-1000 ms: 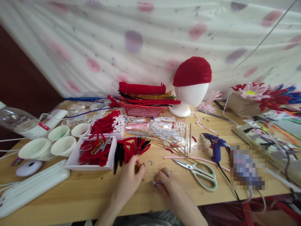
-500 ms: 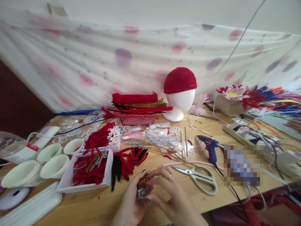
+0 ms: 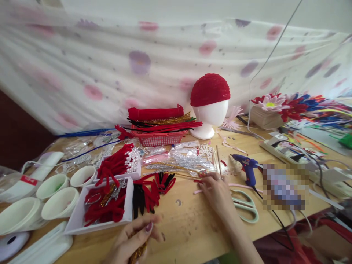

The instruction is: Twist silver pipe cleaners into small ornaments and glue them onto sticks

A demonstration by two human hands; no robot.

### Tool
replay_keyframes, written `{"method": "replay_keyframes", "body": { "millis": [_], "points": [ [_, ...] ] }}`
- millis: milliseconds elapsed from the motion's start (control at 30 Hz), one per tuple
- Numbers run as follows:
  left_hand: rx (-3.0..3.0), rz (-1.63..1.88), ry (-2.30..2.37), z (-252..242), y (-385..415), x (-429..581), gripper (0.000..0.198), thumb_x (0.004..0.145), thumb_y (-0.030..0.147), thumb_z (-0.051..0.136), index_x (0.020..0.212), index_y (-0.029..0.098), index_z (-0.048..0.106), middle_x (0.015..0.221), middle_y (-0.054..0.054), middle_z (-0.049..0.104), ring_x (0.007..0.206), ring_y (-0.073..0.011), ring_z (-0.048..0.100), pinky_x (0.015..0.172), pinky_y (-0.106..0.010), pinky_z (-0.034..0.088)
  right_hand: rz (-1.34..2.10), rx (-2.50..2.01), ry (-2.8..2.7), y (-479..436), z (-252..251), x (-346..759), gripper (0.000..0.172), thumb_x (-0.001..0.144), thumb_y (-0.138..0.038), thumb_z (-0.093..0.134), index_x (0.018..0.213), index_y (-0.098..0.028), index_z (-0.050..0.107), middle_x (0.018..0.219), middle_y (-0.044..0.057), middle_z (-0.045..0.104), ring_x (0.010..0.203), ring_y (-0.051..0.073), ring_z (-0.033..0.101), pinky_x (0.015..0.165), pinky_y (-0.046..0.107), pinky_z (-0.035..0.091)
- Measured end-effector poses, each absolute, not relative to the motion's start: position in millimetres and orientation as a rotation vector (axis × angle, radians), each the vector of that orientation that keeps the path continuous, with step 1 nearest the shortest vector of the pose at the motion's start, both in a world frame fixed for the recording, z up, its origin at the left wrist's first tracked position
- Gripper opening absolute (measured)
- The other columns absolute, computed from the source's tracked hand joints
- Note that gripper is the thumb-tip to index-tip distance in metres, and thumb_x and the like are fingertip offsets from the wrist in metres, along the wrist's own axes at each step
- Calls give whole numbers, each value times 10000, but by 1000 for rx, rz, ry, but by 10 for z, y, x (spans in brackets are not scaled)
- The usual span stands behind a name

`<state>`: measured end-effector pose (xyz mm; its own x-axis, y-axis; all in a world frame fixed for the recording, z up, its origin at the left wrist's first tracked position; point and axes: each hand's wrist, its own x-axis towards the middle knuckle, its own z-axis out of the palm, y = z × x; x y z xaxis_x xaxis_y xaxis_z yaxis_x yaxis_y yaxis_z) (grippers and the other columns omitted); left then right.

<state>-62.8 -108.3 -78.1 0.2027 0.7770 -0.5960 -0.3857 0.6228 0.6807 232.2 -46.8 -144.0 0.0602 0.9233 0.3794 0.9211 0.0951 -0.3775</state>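
My left hand [image 3: 139,236], low in the frame, is closed around a gold tinsel piece [image 3: 138,253], partly hidden by the fingers. Farther forward, my right hand [image 3: 214,189] reaches over the table with bent fingers at a small red piece and the ends of the gold stems; whether it grips anything is hidden. Green-handled scissors [image 3: 244,209] lie beside my right wrist, which covers their blades. A pink stem [image 3: 240,186] runs behind that hand. Between the hands a small silvery curved piece [image 3: 178,202] rests on the wood.
A white box [image 3: 128,205] of red pieces and several white cups [image 3: 60,203] stand left. Behind are a red basket [image 3: 159,138] and a foam head [image 3: 210,115] in a red cap. A blue glue gun [image 3: 249,168] and a power strip [image 3: 288,154] lie right.
My hands have parted: the left moved down and left with the gold piece, the right forward to the stems. The silvery piece now shows on the table. The person's hand at far right is gone.
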Motion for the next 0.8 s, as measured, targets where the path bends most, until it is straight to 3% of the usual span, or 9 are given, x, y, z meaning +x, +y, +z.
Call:
{"method": "replay_keyframes", "body": {
  "millis": [67,133,233,333,433,533,700,733,800],
  "points": [
    [554,897,1180,-733,-1081,-721,494,590,452,941,998,202,816,635,-45,733,389,-28,445,381,-124,294,14,-1805,-1837,-432,-1409,2322,248,934,-195,551,797,-191,758,981,131,721,964,304,627,901,465,426],
    [641,941,1234,-726,-1058,-753,424,610,489,909,915,207,824,552,-27,687,484,-92,547,462,-156,394,12,-1799,-1840,-448,-1329,2350,266,937,-169,503,786,-179,722,1002,149,714,978,310,632,914,483,427],
    [777,861,1282,-787,-1031,-647,403,658,574,843,764,189,783,414,3,582,389,-88,420,422,-190,326,58,-1753,-1738,-590,-1162,2334,219,967,-237,471,864,-192,660,1014,150,709,971,311,652,885,485,469],
    [908,781,1235,-852,-1036,-395,394,708,575,806,696,184,763,377,5,549,353,-88,333,405,-218,267,478,-1585,-1445,-800,-1097,2076,222,1024,-389,418,986,-235,572,949,115,717,842,272,691,726,406,554],
    [1045,829,1150,-881,-1037,-158,242,781,449,765,812,213,810,576,-61,724,494,-154,526,512,-232,418,894,-1431,-1322,-946,-1236,1606,360,1053,-500,246,943,-264,494,871,95,716,725,240,694,617,363,558],
    [1142,905,1252,-884,-1013,-91,83,812,312,721,830,252,776,633,-30,724,622,-189,646,664,-235,502,977,-1449,-1405,-977,-1415,1226,318,1008,-543,390,891,-265,490,688,21,653,552,190,614,494,284,471],
    [1168,1188,1537,-792,-1012,-408,223,830,282,692,1046,293,748,1092,-62,799,1075,-238,697,943,-265,489,974,-1610,-1571,-955,-1299,1204,334,1052,-478,280,931,-245,486,507,-62,506,407,134,474,418,215,307],
    [1190,1196,1566,-766,-1021,-506,187,826,334,704,997,287,761,1077,-66,801,1033,-247,704,910,-271,505,945,-1585,-1619,-958,-1226,1264,342,1060,-459,276,928,-241,504,522,-50,536,427,135,508,435,215,331],
    [1150,1173,1678,-729,-1029,-690,330,767,489,760,1021,279,745,804,-36,786,623,-211,662,611,-266,521,874,-1496,-1727,-986,-1095,1414,312,1057,-417,340,924,-236,558,617,-10,642,532,146,616,498,218,420]
  ]
}}
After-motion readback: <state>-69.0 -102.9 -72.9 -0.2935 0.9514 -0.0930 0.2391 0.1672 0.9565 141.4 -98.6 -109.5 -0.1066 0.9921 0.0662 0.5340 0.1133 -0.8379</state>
